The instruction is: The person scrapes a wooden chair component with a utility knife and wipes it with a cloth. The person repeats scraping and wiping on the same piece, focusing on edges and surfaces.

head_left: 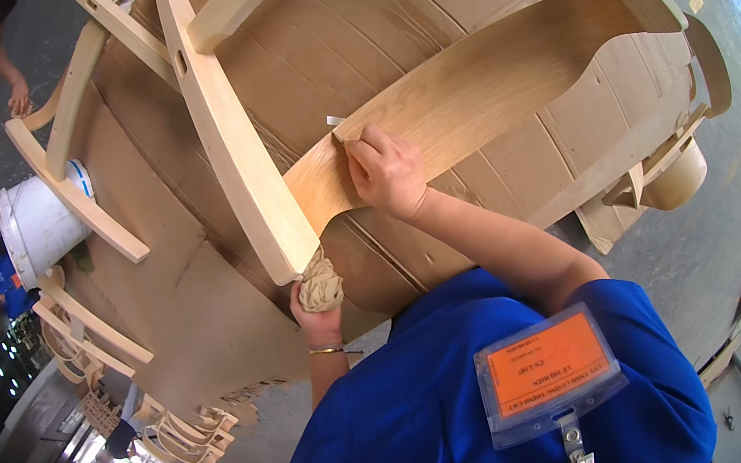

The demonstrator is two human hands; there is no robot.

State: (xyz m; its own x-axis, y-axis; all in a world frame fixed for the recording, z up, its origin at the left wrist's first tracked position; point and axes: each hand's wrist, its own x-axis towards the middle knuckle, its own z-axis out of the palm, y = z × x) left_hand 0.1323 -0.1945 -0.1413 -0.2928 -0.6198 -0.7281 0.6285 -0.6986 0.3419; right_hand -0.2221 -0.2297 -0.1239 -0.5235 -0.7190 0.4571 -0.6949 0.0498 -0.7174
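Observation:
My left hand [318,319] is closed round a crumpled beige cloth [320,283], held against the near end of a pale wooden leg [237,155]. This leg belongs to a wooden frame lying on a cardboard-covered table [344,46]. My right hand [386,172] is closed, fingers bent down at the left part of a curved wooden panel [502,85] that joins the leg. A small dark edge shows by the fingertips; what they grip is mostly hidden. Just beyond the knuckles is a small white scrap [335,121].
At the left, a white bucket [42,221] lies next to curved wooden pieces [88,210]. Another person's hand [18,98] is at the far left, beside a frame. More wooden parts [191,437] stand lower left; a curved piece [675,177] sits off the table's right edge.

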